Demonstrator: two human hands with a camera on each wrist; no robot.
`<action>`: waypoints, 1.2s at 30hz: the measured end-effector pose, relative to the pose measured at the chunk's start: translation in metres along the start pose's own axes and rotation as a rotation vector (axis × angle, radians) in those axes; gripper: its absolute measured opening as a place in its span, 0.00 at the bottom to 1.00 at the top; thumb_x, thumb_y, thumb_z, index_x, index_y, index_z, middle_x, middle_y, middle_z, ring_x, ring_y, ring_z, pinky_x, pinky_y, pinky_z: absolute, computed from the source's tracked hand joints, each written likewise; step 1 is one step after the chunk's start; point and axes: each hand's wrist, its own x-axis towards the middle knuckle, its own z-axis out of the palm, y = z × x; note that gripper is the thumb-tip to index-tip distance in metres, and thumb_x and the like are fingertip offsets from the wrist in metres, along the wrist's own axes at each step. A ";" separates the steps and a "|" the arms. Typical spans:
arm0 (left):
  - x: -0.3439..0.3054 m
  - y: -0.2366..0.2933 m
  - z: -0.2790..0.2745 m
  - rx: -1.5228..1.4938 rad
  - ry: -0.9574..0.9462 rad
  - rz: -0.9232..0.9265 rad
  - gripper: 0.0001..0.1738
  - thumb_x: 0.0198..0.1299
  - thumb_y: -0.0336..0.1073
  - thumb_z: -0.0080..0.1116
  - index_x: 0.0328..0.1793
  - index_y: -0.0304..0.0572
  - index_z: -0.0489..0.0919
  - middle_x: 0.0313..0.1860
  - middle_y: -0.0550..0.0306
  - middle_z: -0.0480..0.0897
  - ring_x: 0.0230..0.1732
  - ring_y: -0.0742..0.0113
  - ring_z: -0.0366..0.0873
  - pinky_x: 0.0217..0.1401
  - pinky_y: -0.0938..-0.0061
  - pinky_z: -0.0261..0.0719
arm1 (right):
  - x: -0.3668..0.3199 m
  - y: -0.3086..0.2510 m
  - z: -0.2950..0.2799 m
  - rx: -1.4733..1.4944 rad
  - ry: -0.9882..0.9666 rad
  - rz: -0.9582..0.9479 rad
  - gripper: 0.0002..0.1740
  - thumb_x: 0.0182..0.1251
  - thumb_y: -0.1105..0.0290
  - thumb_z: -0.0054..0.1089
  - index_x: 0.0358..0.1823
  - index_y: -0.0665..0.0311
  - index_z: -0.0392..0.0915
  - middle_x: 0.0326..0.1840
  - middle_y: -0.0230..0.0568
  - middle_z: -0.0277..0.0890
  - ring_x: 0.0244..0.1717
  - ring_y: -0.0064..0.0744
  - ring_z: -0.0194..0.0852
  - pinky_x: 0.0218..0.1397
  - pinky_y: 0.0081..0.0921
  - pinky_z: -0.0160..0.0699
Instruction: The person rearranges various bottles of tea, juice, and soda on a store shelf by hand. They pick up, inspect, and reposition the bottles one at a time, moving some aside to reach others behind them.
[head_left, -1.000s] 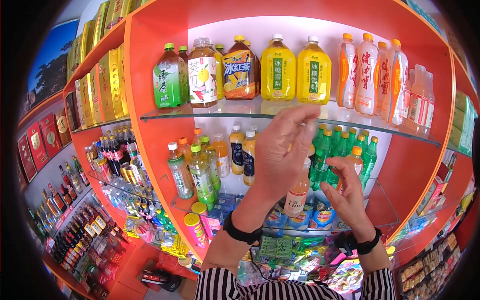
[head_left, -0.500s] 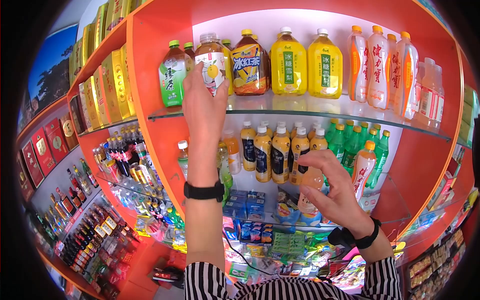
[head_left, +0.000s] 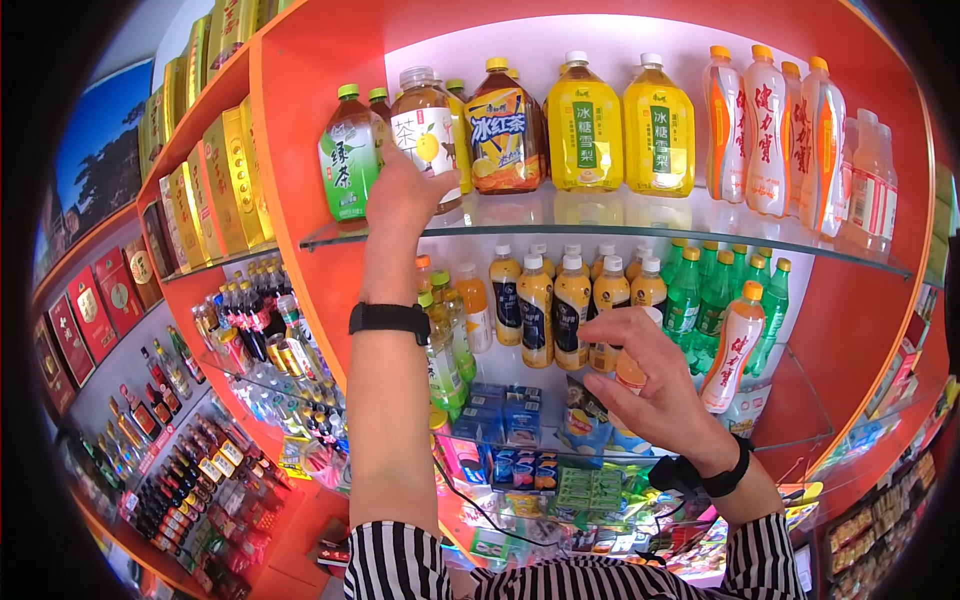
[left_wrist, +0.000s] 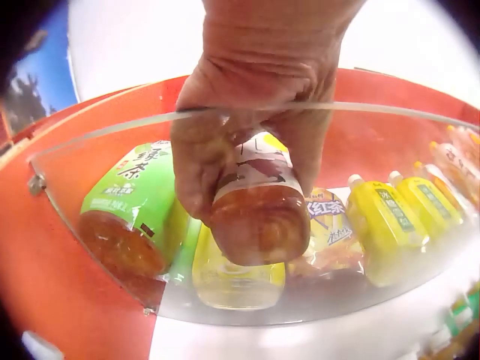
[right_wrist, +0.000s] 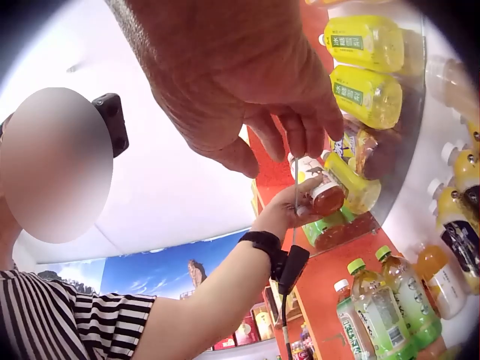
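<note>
the left hand (head_left: 402, 200) grips the tea bottle with the white label (head_left: 428, 140), fingers on one side and thumb on the other, around the lower part. one second ago this hand is still in the air, apart from the bottle; now it has moved left and reached it, so i judge that the grasp is made. the bottle is at the left part of the upper glass shelf (head_left: 560, 216), between the green tea bottle (head_left: 348, 165) and the iced tea bottle (head_left: 503, 130); whether its base still touches the glass i cannot tell. the right hand (head_left: 660, 390) holds nothing, its fingers loosely bent, in front of the lower shelf. counting the upper front row, i see one green tea bottle, one gripped bottle, one iced tea bottle and two yellow pear drink bottles (head_left: 585, 125); some others stand behind, partly hidden. to the right are four orange-and-white bottles (head_left: 765, 135), then pale pink bottles (head_left: 873, 200), which overlap too much for a sure count. below, there are at least six green bottles (head_left: 712, 300) and at least seven dark-label bottles (head_left: 536, 310).
</note>
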 end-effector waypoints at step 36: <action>-0.063 0.092 0.020 -0.200 0.488 0.691 0.34 0.55 0.32 0.60 0.68 0.33 0.62 0.62 0.40 0.69 0.64 0.45 0.66 0.66 0.62 0.66 | -0.002 0.022 -0.092 -0.322 0.429 0.024 0.16 0.56 0.77 0.61 0.48 0.67 0.74 0.45 0.42 0.74 0.42 0.35 0.74 0.45 0.28 0.73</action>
